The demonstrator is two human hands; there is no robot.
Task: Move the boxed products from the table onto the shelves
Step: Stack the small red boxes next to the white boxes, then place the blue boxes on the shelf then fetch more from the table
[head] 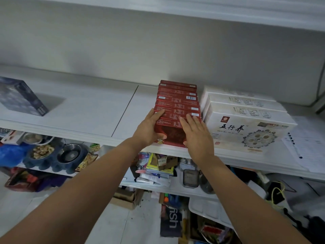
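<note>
White, smooth shelf [88, 111] at frame centre bears a row of glossy, slim rectangular red cartons [177, 103]; left hand [149, 128] and right hand [197, 138] clasp the nearest, fingers over top, thumbs on front.

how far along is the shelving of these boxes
Done: a row of red boxes and the white boxes sit on the shelf. In hand: the left hand and right hand hold the front red box at the shelf's edge. Left: cannot tell; no waiting boxes show here.
</note>
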